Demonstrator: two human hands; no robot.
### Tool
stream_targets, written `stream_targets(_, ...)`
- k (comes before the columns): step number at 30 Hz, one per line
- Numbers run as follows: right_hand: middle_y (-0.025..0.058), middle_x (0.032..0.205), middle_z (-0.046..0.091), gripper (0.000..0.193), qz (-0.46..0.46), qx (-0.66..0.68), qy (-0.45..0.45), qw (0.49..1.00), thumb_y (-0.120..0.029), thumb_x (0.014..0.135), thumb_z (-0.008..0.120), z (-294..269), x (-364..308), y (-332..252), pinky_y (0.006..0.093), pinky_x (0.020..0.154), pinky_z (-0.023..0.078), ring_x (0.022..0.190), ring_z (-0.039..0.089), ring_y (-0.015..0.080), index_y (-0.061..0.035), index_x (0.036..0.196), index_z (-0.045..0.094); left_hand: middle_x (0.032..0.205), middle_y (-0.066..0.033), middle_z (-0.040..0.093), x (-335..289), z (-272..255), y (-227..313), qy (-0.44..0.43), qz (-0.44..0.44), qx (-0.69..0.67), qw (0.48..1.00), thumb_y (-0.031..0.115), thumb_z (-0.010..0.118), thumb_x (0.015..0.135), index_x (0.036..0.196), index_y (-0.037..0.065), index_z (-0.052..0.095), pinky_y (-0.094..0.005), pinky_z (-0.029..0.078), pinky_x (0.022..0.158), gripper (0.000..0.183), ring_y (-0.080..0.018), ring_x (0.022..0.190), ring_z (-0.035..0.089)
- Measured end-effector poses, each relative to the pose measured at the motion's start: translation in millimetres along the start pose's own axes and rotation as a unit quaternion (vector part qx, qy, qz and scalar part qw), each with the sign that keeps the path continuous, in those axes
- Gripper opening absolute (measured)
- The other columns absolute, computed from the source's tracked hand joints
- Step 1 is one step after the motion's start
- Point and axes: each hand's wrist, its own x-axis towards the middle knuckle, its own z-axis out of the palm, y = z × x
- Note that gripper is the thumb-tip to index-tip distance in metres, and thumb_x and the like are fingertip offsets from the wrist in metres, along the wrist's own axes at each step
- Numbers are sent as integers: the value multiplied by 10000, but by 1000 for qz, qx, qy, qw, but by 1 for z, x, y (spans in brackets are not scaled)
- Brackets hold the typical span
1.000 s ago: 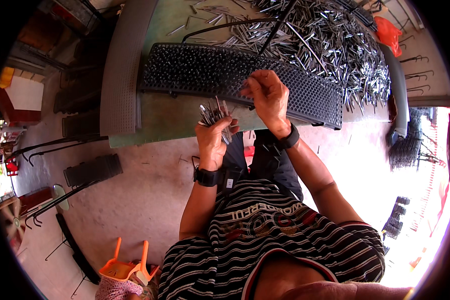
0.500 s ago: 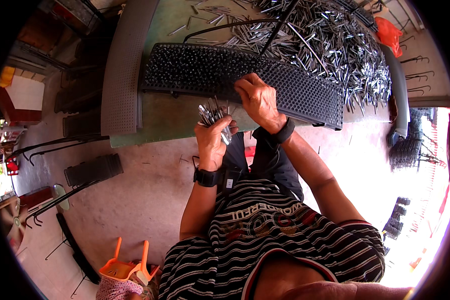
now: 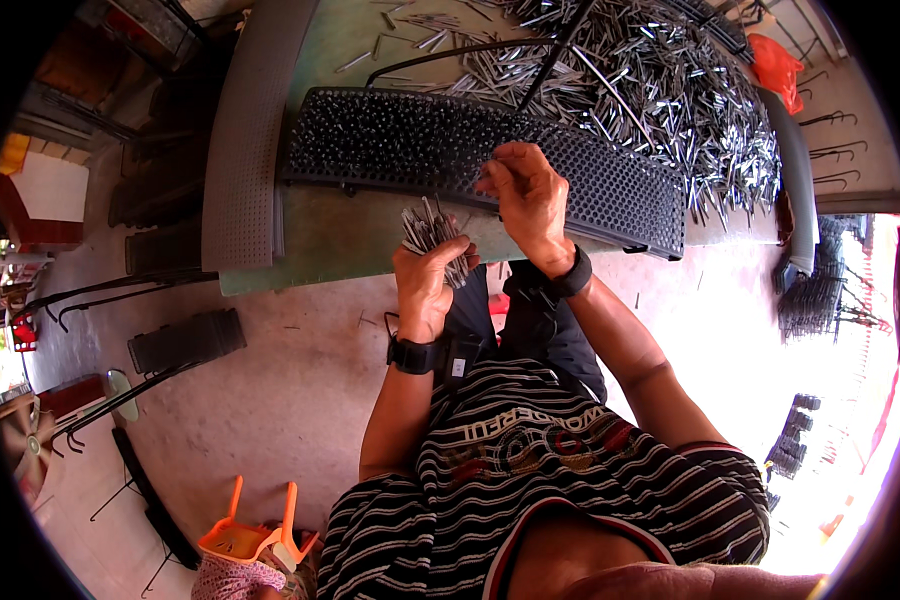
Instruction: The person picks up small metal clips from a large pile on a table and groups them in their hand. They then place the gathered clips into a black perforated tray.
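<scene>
My left hand (image 3: 425, 288) is wrapped round a bundle of thin metal rods (image 3: 432, 232), their ends fanning upward past the thumb. It is held just off the table's near edge. To its right, my right hand (image 3: 535, 208) is over the near edge of a long black perforated tray (image 3: 620, 190). The fingers are curled with thumb and forefinger close together; whatever lies between them is too small to make out. Many holes in the tray's left and middle part have shiny rod ends in them, while the right part shows open holes.
Behind the tray, a large heap of loose metal rods (image 3: 660, 110) covers the green table (image 3: 315, 235). A grey perforated sheet (image 3: 245, 160) lies at the left. Black bent bars (image 3: 460, 48) rise over the table. An orange plastic chair (image 3: 240, 540) stands at lower left.
My right hand has shifted a little to the right along the tray, its fingers changing pose. The rods in my left hand have turned slightly and sit more bunched.
</scene>
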Motion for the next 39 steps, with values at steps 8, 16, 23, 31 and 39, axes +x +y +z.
stream_targets(8,95,765,630,104,-116,-134,-39,983,3,835,570,5,-2,14,242,553,499,677,653,140,-4,939,572,741,-115,631,2,-10,-4,-12,-4,26,1000,-72,638,726,927,-40,608,-324,555,554,205,-208,627,632)
stream_targets(16,125,717,633,89,-109,-246,-92,959,-94,792,631,-5,0,-4,286,545,476,578,617,179,-9,816,643,741,-98,622,-4,-1,2,-29,-17,39,999,-74,650,712,861,-17,594,-307,536,511,169,-201,608,628)
stream_targets(23,68,685,637,113,201,34,-165,965,-85,843,599,-32,8,0,203,456,429,543,580,86,25,836,625,726,-97,625,-1,11,-8,-92,-55,60,992,-56,657,719,868,-8,594,-308,536,522,168,-204,618,630)
stream_targets(31,95,723,655,130,-26,-29,51,998,-47,854,572,-25,22,15,234,505,487,651,666,141,-17,962,506,766,-121,624,6,9,-17,-48,-34,28,998,-92,608,724,809,-36,591,-346,556,577,104,-233,652,631)
stream_targets(39,122,718,623,77,-113,-182,7,977,-48,822,579,-20,21,25,319,507,479,632,645,263,-49,885,534,738,-127,612,3,10,-10,-24,-33,4,999,-111,581,728,810,-51,571,-346,540,514,102,-238,627,633)
